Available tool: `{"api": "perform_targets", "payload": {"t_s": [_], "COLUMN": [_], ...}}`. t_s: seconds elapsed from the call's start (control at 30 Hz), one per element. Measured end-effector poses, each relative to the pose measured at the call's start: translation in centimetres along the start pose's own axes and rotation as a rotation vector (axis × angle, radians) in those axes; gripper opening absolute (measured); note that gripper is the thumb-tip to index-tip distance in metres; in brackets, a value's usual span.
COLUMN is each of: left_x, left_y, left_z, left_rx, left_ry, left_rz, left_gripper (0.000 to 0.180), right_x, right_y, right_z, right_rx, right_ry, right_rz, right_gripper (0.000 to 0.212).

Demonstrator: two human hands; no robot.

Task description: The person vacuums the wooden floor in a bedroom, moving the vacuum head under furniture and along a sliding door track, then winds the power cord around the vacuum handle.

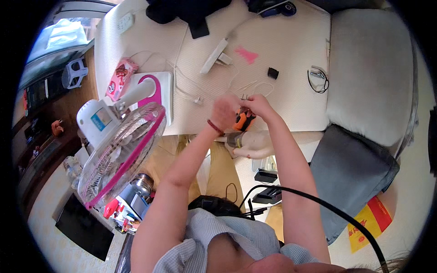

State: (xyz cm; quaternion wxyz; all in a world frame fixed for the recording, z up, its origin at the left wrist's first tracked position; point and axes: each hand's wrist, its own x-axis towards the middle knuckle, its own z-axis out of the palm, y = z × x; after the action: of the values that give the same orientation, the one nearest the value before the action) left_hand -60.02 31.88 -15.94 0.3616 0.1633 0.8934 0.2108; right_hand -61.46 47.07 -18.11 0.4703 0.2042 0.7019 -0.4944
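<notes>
Near the front edge of the pale quilted surface (282,109), my two hands come together. My right hand (257,105) is closed, its fingers pinched at the top of an orange and black object (245,119) whose kind I cannot make out. Thin dark prongs (245,97) show between the hands. Motion smears my left hand (225,111), so its fingers are unclear; it is right beside the orange and black object. Thin white cords (248,86) lie just beyond the hands, with a white plug (198,100) to the left.
A white power strip (214,56), a pink scrap (247,54), a small black block-like piece (272,73) and glasses (318,80) lie farther off. On the left stands a fan (123,154) with a pink rim, near a pink box (121,78). Grey cushions (371,73) border the right.
</notes>
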Motion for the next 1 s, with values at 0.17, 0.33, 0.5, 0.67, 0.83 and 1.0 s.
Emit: {"api": "perform_targets", "payload": {"t_s": [0.17,0.33,0.5,0.67,0.83,1.0], "left_x": [-5.8,-11.6,-20.2,-30.1,-36.8,-43.9], "left_y": [-2.7,-3.5,-4.3,-5.7,-12.4,-30.9], "left_z": [7.6,8.2,4.5,-2.4,-3.6,4.7], "left_rx": [0.877,1.253,0.680,-0.014,-0.359,0.248], "left_ry": [0.701,0.405,-0.423,-0.303,-0.006,-0.197], "left_rz": [0.619,0.572,0.474,0.334,0.061,-0.449], "left_gripper": [0.037,0.027,0.016,0.017,0.021,0.025], "right_x": [-2.2,-6.4,-10.4,-16.5,-16.5,-15.6], "right_y": [-0.7,-3.1,0.6,1.7,4.9,4.5], "right_z": [3.7,7.2,12.9,17.0,25.2,29.5], "right_rx": [-0.026,-0.443,-0.399,-0.144,-0.355,-0.531], "right_ry": [-0.144,-0.170,0.289,-0.227,-0.084,0.166], "right_rz": [-0.041,-0.095,-0.536,-0.384,-0.762,-0.385], "right_gripper": [0.027,0.027,0.025,0.037,0.044,0.033]}}
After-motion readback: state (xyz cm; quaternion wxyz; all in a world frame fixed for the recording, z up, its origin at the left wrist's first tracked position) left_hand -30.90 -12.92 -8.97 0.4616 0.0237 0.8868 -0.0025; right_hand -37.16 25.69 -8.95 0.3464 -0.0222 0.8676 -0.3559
